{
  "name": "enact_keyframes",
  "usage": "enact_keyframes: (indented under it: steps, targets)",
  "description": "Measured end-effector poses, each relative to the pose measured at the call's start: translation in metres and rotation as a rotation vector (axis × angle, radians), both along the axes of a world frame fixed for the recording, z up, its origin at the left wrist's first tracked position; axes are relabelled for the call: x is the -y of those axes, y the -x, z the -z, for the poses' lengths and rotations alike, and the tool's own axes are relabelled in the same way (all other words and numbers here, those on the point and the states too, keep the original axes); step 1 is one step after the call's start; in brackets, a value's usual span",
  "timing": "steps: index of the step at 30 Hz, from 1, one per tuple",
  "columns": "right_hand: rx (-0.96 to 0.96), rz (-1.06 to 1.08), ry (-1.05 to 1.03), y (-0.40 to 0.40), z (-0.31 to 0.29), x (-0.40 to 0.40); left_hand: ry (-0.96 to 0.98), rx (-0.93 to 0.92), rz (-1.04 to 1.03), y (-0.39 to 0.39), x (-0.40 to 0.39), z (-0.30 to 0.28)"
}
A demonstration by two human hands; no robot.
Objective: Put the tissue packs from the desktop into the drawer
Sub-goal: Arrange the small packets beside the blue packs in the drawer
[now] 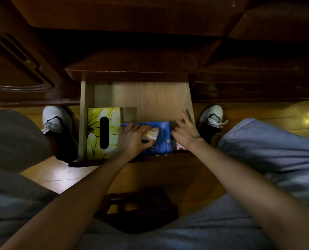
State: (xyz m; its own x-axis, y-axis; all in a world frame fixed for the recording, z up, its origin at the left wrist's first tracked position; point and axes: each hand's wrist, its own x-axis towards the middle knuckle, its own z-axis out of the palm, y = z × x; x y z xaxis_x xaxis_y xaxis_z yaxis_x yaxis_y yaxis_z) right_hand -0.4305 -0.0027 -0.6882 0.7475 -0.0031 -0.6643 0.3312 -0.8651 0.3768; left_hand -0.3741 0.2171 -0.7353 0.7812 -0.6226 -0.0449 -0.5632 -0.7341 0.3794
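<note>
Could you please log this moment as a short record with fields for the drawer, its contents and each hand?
drawer: open drawer, pulled out, far part of its floor bare
contents: yellow flowered tissue box at left; blue tissue packs beside it; red-and-white pack at right, mostly hidden
left hand: left hand grips a small beige tissue pack over the blue ones
right hand: right hand open, fingers spread above the drawer's right side

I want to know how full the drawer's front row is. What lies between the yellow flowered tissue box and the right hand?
In the head view, blue tissue packs fill that stretch, with the left hand gripping a small beige pack on top of them.
</note>
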Motion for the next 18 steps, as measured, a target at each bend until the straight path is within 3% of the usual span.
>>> enact_keyframes:
  steps: [4, 13, 18]
  targets:
    - [-0.151, 0.071, 0.001, -0.007, 0.007, -0.001, 0.001, 0.002, 0.001, 0.000, 0.002, 0.000]
    - [-0.064, -0.049, -0.012, -0.003, 0.020, 0.003, 0.028, 0.026, 0.018, 0.001, 0.002, -0.002]
    - [-0.172, 0.019, -0.087, -0.009, 0.004, 0.004, 0.009, 0.024, 0.034, 0.000, 0.002, -0.005]
